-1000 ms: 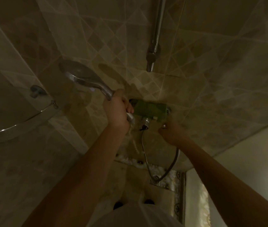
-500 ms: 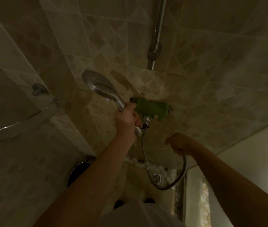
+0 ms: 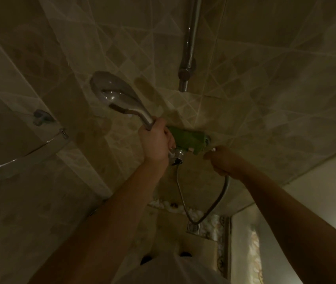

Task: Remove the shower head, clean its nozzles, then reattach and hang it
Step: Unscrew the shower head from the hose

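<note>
My left hand (image 3: 155, 141) grips the handle of the chrome shower head (image 3: 116, 94), whose round head points up and left against the tiled wall. The handle's lower end sits by the outlet under the green mixer valve (image 3: 187, 139). My right hand (image 3: 222, 160) is curled round the free end of the metal hose (image 3: 208, 210), just right of the valve. The hose loops down from the valve outlet and back up into that hand.
A chrome riser pipe (image 3: 190, 46) runs up the wall above the valve. A curved rail (image 3: 19, 160) and a wall bracket (image 3: 42, 116) are at left. A floor drain (image 3: 193, 227) and pebble strip lie below. My feet show at the bottom.
The shower head has swung from far left toward the valve and its handle end now sits at the outlet. My right hand dropped with the hose, then rose again beside the valve.
</note>
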Motion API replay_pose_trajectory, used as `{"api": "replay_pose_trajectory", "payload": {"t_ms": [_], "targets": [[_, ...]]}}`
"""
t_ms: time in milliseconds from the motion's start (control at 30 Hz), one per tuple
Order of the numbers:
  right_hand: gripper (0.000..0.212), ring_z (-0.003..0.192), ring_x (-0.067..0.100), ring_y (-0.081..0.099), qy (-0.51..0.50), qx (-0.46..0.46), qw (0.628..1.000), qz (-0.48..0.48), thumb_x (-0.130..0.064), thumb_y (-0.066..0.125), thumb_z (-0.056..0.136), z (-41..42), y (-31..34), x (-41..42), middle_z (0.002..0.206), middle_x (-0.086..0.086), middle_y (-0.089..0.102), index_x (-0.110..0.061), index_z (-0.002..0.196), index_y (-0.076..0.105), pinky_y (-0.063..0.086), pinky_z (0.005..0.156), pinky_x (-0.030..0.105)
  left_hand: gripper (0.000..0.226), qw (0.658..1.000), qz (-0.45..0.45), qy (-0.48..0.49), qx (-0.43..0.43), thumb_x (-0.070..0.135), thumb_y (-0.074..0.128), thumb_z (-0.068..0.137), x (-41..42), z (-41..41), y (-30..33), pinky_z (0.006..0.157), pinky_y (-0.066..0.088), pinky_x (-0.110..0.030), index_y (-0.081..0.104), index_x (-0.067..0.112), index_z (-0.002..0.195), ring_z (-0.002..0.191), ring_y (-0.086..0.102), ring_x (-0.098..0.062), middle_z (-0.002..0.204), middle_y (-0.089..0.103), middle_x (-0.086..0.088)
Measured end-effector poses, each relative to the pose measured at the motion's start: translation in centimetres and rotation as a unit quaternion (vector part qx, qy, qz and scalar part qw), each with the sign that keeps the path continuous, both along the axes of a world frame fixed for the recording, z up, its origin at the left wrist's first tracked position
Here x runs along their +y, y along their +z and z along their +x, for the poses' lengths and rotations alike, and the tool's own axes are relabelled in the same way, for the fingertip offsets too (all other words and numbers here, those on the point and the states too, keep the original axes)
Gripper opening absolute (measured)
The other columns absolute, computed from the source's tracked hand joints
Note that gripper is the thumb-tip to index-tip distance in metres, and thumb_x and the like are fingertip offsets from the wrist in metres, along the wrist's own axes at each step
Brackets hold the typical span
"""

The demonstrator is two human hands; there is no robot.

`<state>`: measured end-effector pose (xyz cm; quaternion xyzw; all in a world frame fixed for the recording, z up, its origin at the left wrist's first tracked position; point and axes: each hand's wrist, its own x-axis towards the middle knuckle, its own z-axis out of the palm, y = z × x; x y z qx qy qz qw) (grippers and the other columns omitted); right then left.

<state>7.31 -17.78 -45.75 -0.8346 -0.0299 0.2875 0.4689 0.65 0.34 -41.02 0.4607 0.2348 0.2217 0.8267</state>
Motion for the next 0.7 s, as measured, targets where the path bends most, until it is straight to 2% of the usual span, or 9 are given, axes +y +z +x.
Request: {"api": "replay_pose_trajectory", "payload": {"t_ms": [100,233,367,433,567,700], "targets": [[0.022,0.041,0.011,0.037,0.001,-0.049,0.998,0.031,-0.021,0.053,0.098,0.7,4.4,1.3,0.053,0.002,0.044,-0.015,0.077,0.054,0.028,0.039,0.02,0.031,1.0,0.002,-0.024,-0.012,0.012,0.06,0.084,-0.4,1.8,2.9,0.039,0.031,-0.023,0.043,0.017,0.059,0.033,0.031,-0.015,0.041,0.035,0.002],[0.023,0.033,0.006,0.042,-0.021,-0.107,0.991,0.074,-0.018,0.061,0.091,2.5,11.8,2.4,0.039,-0.01,0.048,-0.019,0.069,0.054,0.031,0.035,0.017,0.036,0.996,-0.006,-0.075,-0.05,0.013,0.061,0.085,-0.8,3.9,8.0,0.038,0.032,-0.023,0.043,0.018,0.054,0.033,0.031,-0.015,0.043,0.035,0.001],[0.038,0.035,0.014,0.034,-0.016,-0.177,0.975,0.13,-0.019,0.061,0.088,4.7,20.1,2.7,0.041,-0.003,0.038,-0.021,0.053,0.047,0.026,0.036,0.02,0.046,0.989,0.003,-0.123,-0.082,0.01,0.057,0.094,-0.1,6.6,14.4,0.04,0.025,-0.021,0.041,0.018,0.051,0.032,0.027,-0.015,0.041,0.032,0.001],[0.047,0.035,0.013,0.031,-0.017,-0.209,0.964,0.165,-0.016,0.061,0.087,5.7,24.1,2.6,0.041,-0.004,0.035,-0.022,0.045,0.042,0.024,0.035,0.02,0.044,0.986,0.023,-0.126,-0.109,0.011,0.056,0.094,0.4,7.7,18.0,0.045,0.023,-0.026,0.039,0.017,0.054,0.034,0.026,-0.016,0.042,0.029,0.0],[0.043,0.036,0.009,0.024,-0.012,-0.235,0.948,0.214,-0.012,0.058,0.084,6.9,31.3,2.2,0.045,-0.008,0.028,-0.025,0.052,0.032,0.021,0.035,0.019,0.043,0.969,0.035,-0.174,-0.169,0.013,0.054,0.094,1.3,8.4,23.7,0.047,0.028,-0.027,0.04,0.02,0.054,0.036,0.028,-0.015,0.045,0.029,0.001],[0.044,0.037,0.01,0.023,-0.02,-0.293,0.925,0.243,-0.011,0.056,0.08,7.1,37.2,2.0,0.046,-0.007,0.029,-0.027,0.046,0.033,0.021,0.036,0.018,0.044,0.951,0.031,-0.232,-0.201,0.017,0.053,0.094,1.7,8.4,28.6,0.045,0.032,-0.022,0.039,0.022,0.052,0.035,0.03,-0.012,0.043,0.03,0.005]]}}
